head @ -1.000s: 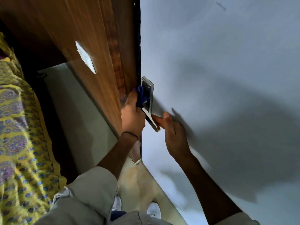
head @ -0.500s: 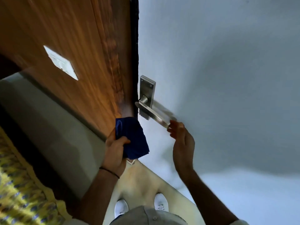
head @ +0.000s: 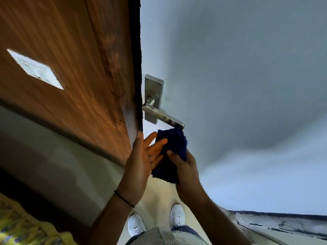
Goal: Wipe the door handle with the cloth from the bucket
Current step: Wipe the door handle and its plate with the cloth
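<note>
Your right hand point(head: 185, 167) grips the dark blue cloth point(head: 172, 152) just below the free end of the steel door handle point(head: 162, 117); its top seems to touch the lever, though blur hides it. Your left hand point(head: 141, 161) is spread flat, fingertips against the cloth.

Cloth point(head: 172, 152) now in right hand point(head: 185, 167).

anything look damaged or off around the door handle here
Nothing stands out. The brushed metal lever handle sits intact on its backplate, and the dark blue cloth is gripped in the right hand, just under the lever's tip.
</note>
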A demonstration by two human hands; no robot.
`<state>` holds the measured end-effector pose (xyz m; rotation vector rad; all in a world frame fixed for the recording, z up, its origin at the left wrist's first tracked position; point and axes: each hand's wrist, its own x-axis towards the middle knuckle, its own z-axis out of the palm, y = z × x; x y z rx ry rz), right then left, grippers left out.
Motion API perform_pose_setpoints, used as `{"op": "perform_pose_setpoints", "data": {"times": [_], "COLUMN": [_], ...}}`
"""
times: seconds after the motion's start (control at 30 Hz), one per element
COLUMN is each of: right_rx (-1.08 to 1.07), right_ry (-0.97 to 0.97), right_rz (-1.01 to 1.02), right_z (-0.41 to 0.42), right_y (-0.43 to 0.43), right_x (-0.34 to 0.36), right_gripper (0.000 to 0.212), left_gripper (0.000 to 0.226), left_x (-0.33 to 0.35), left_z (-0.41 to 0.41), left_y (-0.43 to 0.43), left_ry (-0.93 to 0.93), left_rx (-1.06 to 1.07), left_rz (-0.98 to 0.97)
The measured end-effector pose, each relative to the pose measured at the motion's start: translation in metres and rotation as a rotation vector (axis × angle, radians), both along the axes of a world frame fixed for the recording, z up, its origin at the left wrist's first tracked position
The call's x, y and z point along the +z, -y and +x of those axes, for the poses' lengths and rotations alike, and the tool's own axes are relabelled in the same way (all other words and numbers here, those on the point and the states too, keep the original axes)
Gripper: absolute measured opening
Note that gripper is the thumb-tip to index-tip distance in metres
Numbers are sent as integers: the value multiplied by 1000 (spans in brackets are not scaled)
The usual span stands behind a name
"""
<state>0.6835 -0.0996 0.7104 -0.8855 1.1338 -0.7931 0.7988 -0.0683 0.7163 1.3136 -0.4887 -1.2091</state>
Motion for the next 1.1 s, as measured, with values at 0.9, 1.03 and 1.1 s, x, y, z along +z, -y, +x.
{"op": "perform_pose_setpoints", "data": {"times": [0.9,1.03,1.1], "right_rx": [474,467,472], "right_ry": [-677,-499,-507], "right_rz": [-784,-426,-398], "right_z": [18,-18,-14], "right_y": [103,106,106], "right_x": [39,46,49], "right_gripper": [27,11,13], "left_gripper": [13,11,14], "left_x": [13,11,11], "left_z": [58,57,57], "left_y": [85,83,86], "left_ry": [411,400,402], "left_rx": [219,248,261], "left_rz": [-49,-63,-58]}}
